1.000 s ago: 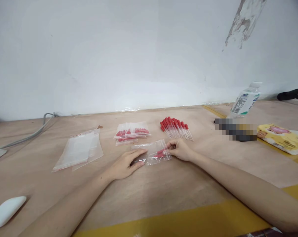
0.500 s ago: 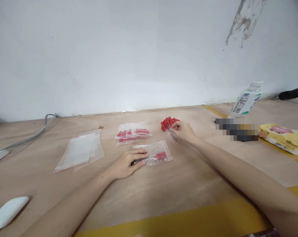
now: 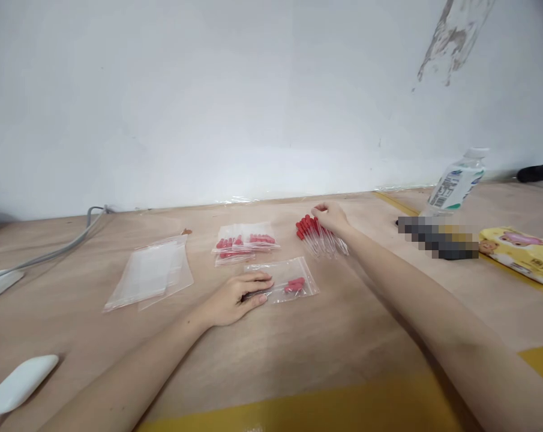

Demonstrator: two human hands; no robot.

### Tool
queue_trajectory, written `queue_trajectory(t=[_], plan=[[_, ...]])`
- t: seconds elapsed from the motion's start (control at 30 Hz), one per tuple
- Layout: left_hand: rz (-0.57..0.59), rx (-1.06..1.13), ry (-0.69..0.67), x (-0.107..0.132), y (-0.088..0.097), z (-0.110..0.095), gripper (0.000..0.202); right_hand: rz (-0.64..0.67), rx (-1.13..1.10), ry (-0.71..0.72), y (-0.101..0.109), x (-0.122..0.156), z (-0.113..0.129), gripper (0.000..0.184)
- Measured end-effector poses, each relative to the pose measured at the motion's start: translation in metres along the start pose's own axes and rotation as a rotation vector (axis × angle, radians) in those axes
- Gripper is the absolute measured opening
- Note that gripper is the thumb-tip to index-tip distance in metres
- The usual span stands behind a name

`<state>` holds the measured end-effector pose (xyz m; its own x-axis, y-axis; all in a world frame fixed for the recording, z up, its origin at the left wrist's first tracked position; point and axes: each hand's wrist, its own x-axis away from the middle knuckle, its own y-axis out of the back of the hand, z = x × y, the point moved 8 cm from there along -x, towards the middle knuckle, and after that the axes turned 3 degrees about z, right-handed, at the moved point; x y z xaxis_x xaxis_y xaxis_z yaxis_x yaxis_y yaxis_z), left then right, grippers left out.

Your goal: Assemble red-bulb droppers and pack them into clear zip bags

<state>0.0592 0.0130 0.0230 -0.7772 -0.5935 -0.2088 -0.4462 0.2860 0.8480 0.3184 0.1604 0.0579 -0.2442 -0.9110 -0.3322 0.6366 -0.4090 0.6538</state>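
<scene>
My left hand (image 3: 237,296) rests on the near left end of a clear zip bag (image 3: 287,280), fingers curled and pinching its opening; the bag lies flat on the wooden table (image 3: 298,342) with red-bulbed droppers inside. My right hand (image 3: 329,217) reaches farther back, fingers closed at the bulb end of a loose pile of red-bulbed droppers (image 3: 318,237). Whether it holds one is hidden. Filled bags (image 3: 244,243) lie stacked just behind the open bag.
A stack of empty clear bags (image 3: 152,273) lies left. A grey cable (image 3: 55,246) runs at the far left. A water bottle (image 3: 458,180), a yellow tissue pack (image 3: 521,252) and a blurred dark object (image 3: 437,240) sit right. A white object (image 3: 17,384) lies near left. Yellow tape (image 3: 307,411) lines the front edge.
My right hand left the bag's right end and moved back and right to the loose dropper pile. My left hand stayed on the bag.
</scene>
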Motion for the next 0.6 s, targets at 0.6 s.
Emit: queue_trajectory(t=[0.6], plan=[[-0.011,-0.059,0.007,-0.001,-0.001,0.000,0.035,0.212,-0.900,-0.134,-0.015,0.115,-0.017,0.033]])
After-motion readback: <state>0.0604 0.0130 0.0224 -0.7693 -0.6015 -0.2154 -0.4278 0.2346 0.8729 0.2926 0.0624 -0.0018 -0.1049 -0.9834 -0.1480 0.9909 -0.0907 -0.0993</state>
